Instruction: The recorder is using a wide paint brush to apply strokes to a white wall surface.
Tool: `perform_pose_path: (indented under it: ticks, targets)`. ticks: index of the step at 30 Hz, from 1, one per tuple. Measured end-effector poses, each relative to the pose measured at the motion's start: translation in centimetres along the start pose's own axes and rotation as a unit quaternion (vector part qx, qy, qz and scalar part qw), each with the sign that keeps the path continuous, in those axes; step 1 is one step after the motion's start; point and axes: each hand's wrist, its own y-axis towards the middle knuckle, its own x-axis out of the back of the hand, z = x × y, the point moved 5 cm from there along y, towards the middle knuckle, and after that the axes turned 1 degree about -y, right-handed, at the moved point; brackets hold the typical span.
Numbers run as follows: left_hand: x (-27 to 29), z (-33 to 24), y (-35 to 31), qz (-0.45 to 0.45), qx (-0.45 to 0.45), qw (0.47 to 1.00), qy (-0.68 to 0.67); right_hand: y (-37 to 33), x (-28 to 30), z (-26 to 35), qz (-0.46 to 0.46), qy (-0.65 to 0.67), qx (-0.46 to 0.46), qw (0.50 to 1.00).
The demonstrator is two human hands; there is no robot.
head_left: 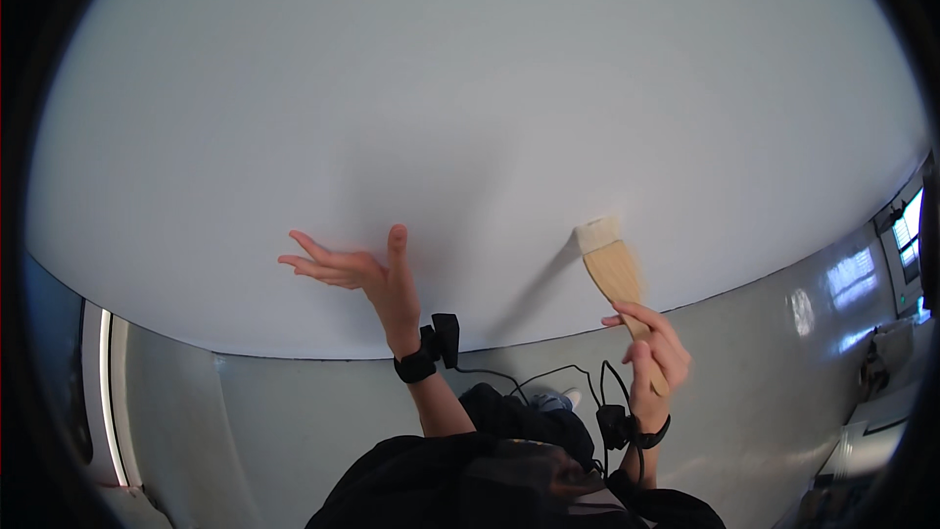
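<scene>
In the right hand [662, 358]: one flat wooden brush [617, 274], handle pinched between thumb and closed fingers. Beyond that grip: pale bristles [598, 234], pointing away, at a broad white surface [490, 59]; contact cannot be told for certain. Left of the grip, well apart: left hand [370, 274], bare, fingers spread, thumb raised.

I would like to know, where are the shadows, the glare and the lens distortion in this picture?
Head view: a broad, soft shadow on the white surface above the left hand; a narrower one slanting down-left from the brush. Same head view: bright glare on the grey floor at right; the surface's lower edge bowed, corners black.
</scene>
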Motion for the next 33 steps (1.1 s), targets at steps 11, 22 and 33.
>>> perform_pose_path:
  ticks: [11,22,33]
  targets:
    - [-0.1,0.4,0.7,0.009,0.011,1.0,-0.024,-0.8,-0.7,0.0,0.048,0.063,-0.05,0.996]
    - [-0.7,0.7,0.4,0.012,0.013,1.0,-0.013,0.4,-1.2,0.0,0.054,-0.004,0.022,0.998]
    - [-0.6,0.4,0.6,-0.007,0.013,1.0,-0.018,-0.9,-1.4,0.0,0.108,0.048,0.001,0.993]
